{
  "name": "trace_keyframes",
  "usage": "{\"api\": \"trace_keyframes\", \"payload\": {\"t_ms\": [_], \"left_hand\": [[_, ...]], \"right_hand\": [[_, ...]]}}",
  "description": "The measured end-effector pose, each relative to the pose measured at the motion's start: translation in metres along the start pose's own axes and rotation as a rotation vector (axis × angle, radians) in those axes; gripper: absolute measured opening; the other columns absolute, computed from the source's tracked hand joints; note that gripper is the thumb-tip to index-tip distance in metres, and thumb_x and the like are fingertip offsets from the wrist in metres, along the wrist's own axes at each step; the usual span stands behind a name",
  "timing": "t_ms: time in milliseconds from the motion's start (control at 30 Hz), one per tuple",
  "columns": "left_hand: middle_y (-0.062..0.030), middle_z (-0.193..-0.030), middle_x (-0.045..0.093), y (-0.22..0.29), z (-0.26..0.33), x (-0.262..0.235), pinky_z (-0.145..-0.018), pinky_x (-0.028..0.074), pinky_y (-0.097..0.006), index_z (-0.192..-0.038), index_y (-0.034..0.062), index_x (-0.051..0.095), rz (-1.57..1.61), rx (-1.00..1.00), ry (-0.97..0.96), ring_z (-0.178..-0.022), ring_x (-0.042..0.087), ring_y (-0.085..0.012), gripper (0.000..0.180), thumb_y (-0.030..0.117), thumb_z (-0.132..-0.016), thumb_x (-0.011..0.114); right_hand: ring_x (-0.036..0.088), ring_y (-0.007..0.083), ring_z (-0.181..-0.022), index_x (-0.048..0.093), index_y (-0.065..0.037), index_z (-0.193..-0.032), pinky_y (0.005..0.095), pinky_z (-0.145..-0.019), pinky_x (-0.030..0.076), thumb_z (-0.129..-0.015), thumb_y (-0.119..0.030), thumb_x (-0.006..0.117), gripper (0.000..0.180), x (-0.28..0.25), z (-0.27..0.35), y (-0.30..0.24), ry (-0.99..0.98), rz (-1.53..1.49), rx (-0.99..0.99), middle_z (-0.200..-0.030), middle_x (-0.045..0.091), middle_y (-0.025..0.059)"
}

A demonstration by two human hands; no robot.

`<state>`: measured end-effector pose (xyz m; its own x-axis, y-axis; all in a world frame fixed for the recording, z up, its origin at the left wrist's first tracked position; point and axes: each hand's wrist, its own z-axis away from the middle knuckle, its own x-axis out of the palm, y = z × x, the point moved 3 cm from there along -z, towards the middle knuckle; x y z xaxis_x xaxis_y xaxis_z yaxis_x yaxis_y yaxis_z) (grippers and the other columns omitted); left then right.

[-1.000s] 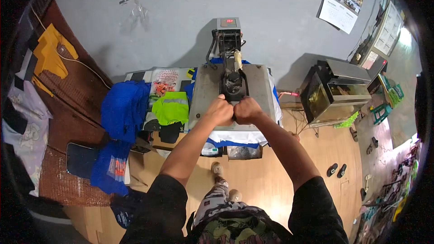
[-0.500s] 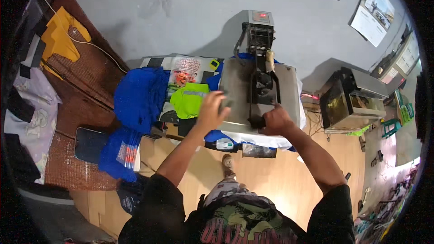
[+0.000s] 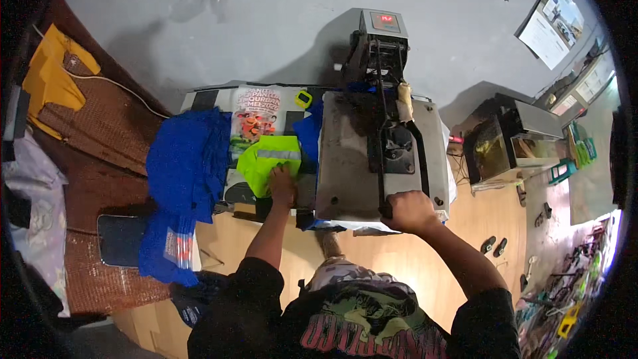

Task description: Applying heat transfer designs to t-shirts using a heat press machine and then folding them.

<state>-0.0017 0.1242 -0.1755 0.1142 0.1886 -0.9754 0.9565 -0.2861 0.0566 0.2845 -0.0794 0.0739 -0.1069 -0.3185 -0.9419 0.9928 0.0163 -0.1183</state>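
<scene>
My right hand (image 3: 410,212) is closed around the black handle (image 3: 386,209) of a heat press (image 3: 349,179). The press has a broad, scuffed metal top plate and black lever arms. Pale cloth (image 3: 452,179) shows along the right side of that plate. Left of the press, my left hand (image 3: 282,186) rests on the front edge of a folded neon-yellow cloth (image 3: 266,163) with a grey reflective band. Its fingers are bent down against the cloth, without a visible grip. A printed transfer sheet (image 3: 254,112) lies behind the cloth.
Stacked blue garments (image 3: 186,159) stand at the left, with more blue cloth (image 3: 166,252) bearing a print below. A small yellow timer (image 3: 303,98) sits near the wall. A dark phone-like slab (image 3: 121,240) lies far left. An open-fronted box (image 3: 512,149) stands right of the press.
My left hand has gone from beside the press plate down and left onto the neon-yellow cloth. My right hand has kept the handle, which sits lower in view; the plate looks larger and higher.
</scene>
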Motion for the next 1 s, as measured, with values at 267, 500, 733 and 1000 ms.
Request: {"api": "trace_keyframes", "payload": {"t_ms": [267,500,733,1000], "left_hand": [[-0.0098,-0.099,0.067,-0.088,-0.002,-0.118,-0.072,0.051,-0.026,-0.114,0.0008,0.065,1.209,-0.359,-0.017,-0.081,0.063,-0.0122,0.033,0.003,-0.082,0.059],[-0.0185,-0.105,0.066,0.052,0.041,-0.278,-0.084,0.051,-0.037,-0.109,0.0014,0.066,0.770,0.140,0.170,-0.095,0.064,-0.0335,0.031,0.004,-0.079,0.062],[-0.0223,-0.127,0.057,0.147,0.061,-0.229,-0.099,0.043,-0.045,-0.123,0.0082,0.059,0.920,0.121,-0.323,-0.116,0.054,-0.0385,0.043,0.026,-0.085,0.065],[-0.0202,-0.150,0.036,0.203,0.042,-0.196,-0.105,0.027,-0.062,-0.138,0.0146,0.051,0.098,-0.016,0.109,-0.138,0.033,-0.0374,0.057,0.047,-0.091,0.053]], "right_hand": [[0.068,0.0341,-0.077,0.069,-0.005,-0.087,0.0440,-0.073,0.056,-0.076,-0.043,0.067,0.040,0.007,-0.007,0.003,-0.027,0.072,-0.023,-0.080,0.069,0.0168],[0.068,0.0350,-0.081,0.070,-0.006,-0.087,0.0456,-0.075,0.055,-0.074,-0.043,0.069,0.039,0.022,-0.006,0.009,0.077,0.086,-0.065,-0.084,0.070,0.0175],[0.069,0.0348,-0.083,0.071,-0.007,-0.086,0.0456,-0.076,0.055,-0.071,-0.043,0.070,0.039,0.017,0.001,0.011,0.159,0.000,-0.132,-0.085,0.070,0.0182],[0.069,0.0360,-0.086,0.073,-0.005,-0.086,0.0455,-0.078,0.055,-0.068,-0.044,0.069,0.043,-0.004,0.005,0.005,-0.005,-0.125,-0.147,-0.090,0.071,0.0199]]}}
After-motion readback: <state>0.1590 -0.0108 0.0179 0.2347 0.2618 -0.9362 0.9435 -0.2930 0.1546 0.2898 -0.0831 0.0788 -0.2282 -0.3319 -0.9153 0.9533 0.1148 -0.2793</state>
